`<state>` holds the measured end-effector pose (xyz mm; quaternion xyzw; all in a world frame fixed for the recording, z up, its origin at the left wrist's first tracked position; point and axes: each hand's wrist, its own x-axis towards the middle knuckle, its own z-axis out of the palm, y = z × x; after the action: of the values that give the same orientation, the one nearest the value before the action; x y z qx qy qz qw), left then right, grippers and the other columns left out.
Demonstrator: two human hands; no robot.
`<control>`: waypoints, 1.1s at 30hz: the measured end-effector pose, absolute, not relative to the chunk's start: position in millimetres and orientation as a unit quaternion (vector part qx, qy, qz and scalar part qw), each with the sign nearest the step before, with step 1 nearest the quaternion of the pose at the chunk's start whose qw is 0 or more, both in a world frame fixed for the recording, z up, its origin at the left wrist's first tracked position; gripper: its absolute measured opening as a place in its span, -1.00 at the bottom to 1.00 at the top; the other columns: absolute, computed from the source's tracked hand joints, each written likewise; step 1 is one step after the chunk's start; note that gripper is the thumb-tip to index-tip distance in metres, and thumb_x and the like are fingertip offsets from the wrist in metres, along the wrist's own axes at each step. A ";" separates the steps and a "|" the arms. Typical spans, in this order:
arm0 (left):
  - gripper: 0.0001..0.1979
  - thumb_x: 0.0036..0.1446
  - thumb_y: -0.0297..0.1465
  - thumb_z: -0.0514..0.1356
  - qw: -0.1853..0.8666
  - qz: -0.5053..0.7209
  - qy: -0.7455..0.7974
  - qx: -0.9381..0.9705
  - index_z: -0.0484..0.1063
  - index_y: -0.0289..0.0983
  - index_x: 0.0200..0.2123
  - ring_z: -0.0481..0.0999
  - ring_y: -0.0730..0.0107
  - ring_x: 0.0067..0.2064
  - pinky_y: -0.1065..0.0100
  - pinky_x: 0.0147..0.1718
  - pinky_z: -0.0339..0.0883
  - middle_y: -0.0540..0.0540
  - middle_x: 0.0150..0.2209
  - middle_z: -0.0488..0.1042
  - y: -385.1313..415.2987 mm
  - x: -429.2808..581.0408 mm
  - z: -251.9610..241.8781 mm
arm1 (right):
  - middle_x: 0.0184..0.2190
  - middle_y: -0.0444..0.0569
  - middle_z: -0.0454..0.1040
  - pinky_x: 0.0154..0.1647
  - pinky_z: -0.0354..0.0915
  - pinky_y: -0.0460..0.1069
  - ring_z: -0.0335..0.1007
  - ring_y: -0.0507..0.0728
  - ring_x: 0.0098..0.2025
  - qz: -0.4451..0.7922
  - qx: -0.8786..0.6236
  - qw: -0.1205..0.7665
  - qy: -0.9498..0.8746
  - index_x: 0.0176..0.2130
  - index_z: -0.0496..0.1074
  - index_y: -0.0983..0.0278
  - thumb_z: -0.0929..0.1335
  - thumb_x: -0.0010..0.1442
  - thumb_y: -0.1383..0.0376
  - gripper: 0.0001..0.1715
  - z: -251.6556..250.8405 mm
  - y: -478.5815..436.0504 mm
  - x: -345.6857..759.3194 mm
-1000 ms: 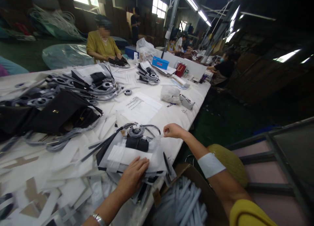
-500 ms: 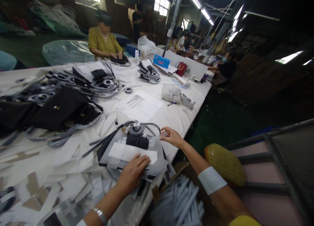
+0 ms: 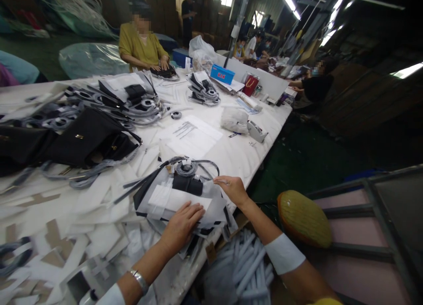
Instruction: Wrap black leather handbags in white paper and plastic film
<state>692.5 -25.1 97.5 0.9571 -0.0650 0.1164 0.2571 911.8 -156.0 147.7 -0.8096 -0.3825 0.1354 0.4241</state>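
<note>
A flat black bag partly covered in translucent grey sheeting (image 3: 216, 212) lies near the table's edge. On top of it are a coiled, wrapped strap (image 3: 186, 168), a small black pouch (image 3: 187, 185) and a white paper strip (image 3: 161, 197). My left hand (image 3: 182, 223) rests flat on the strip and sheeting, its fingers stretched out. At the bag's right upper corner, my right hand (image 3: 234, 190) has its thumb and fingers pinched together beside the looped handle (image 3: 216, 166). Whatever sits between those fingertips is too small to make out.
Black bags (image 3: 89, 137) and a pile of wrapped straps (image 3: 112, 102) lie left. Paper scraps (image 3: 76, 239) cover the near left. A tape dispenser (image 3: 257, 131) stands right. Below the edge is a box of grey tubes (image 3: 244, 269). A co-worker (image 3: 140, 45) sits opposite.
My right hand's fingers have closed up and turned inward at the bag's corner. My left hand stays flat on the strip. The view has shifted slightly.
</note>
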 end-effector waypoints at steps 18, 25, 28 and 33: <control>-0.52 0.19 -0.60 0.05 0.257 0.098 -0.079 0.958 0.29 -0.27 0.18 0.30 0.22 0.27 -0.02 0.29 0.09 -0.19 0.23 0.36 -24.8 693.4 97.6 | -0.50 -0.08 0.62 -0.28 0.48 -0.01 0.57 0.12 -0.40 0.228 -0.814 0.390 -0.366 -0.42 0.59 0.29 0.44 0.11 0.29 -0.88 161.1 -83.6 998.1; -0.51 0.17 -0.62 0.05 0.253 0.095 -0.071 0.960 0.30 -0.30 0.17 0.31 0.22 0.26 -0.01 0.29 0.11 -0.18 0.24 0.35 -24.9 693.0 100.1 | -0.56 -0.06 0.59 -0.49 0.40 -0.10 0.51 0.07 -0.52 0.241 -0.805 0.396 -0.371 -0.47 0.57 0.33 0.48 0.06 0.26 -0.83 180.9 -58.3 1018.7; -0.52 0.18 -0.62 0.05 0.257 0.095 -0.069 0.959 0.30 -0.30 0.17 0.31 0.23 0.26 0.00 0.30 0.09 -0.18 0.24 0.35 -25.1 693.5 100.0 | -0.48 -0.07 0.62 -0.31 0.46 -0.03 0.57 0.13 -0.39 0.228 -0.800 0.392 -0.392 -0.38 0.60 0.29 0.46 0.10 0.26 -0.87 200.3 -78.8 997.7; -0.55 0.20 -0.60 0.06 0.262 0.103 -0.068 0.957 0.31 -0.29 0.16 0.32 0.25 0.25 0.03 0.30 0.09 -0.17 0.23 0.36 -25.2 694.2 99.5 | -0.21 -0.11 0.64 0.06 0.39 0.10 0.56 0.21 -0.09 0.169 -0.805 0.365 -0.436 -0.24 0.62 0.16 0.38 0.24 0.28 -0.83 218.7 -142.7 920.6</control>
<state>694.2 -25.2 99.5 0.9571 -0.0676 0.1030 0.2623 920.6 -142.7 218.7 -0.8050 -0.4359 0.1686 0.3655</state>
